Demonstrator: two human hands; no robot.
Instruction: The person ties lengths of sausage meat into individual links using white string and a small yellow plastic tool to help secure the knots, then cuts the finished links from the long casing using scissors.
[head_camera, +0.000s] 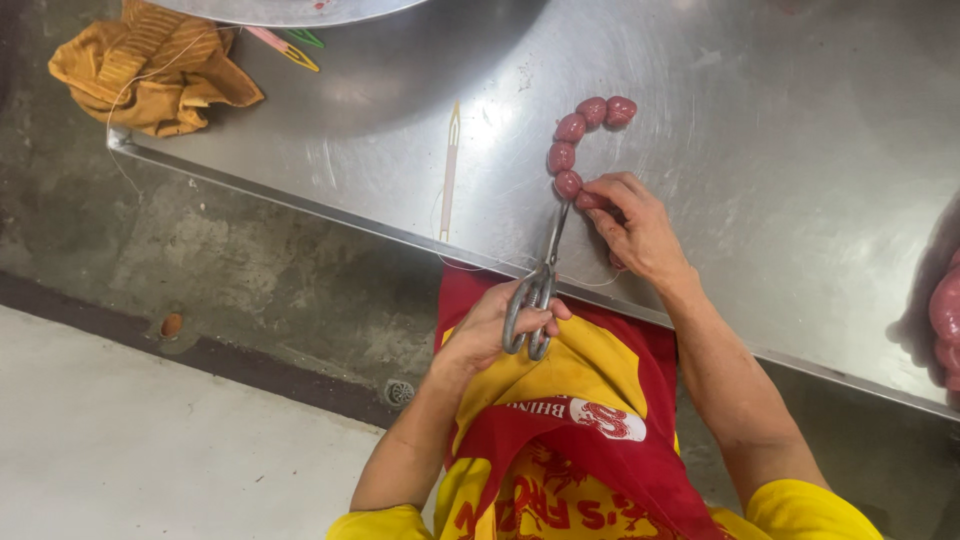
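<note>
A short chain of small pink-red sausage links (575, 130) lies curved on the steel table (760, 150). My right hand (632, 225) pinches the near end of the chain against the table. My left hand (488, 325) grips the ring handles of grey metal scissors (540, 285) at the table's front edge. The scissor blades point up to the last link, right beside my right fingertips. A thin white string runs along the table edge under my right hand.
A long metal needle (450, 170) lies left of the sausages. A yellow cloth (150, 70) sits on the table's left corner, with coloured plastic needles (290, 45) and a metal basin's rim (290, 10) beside it. More pink sausage (945, 320) shows at the right edge. A floor drain (398, 392) is below.
</note>
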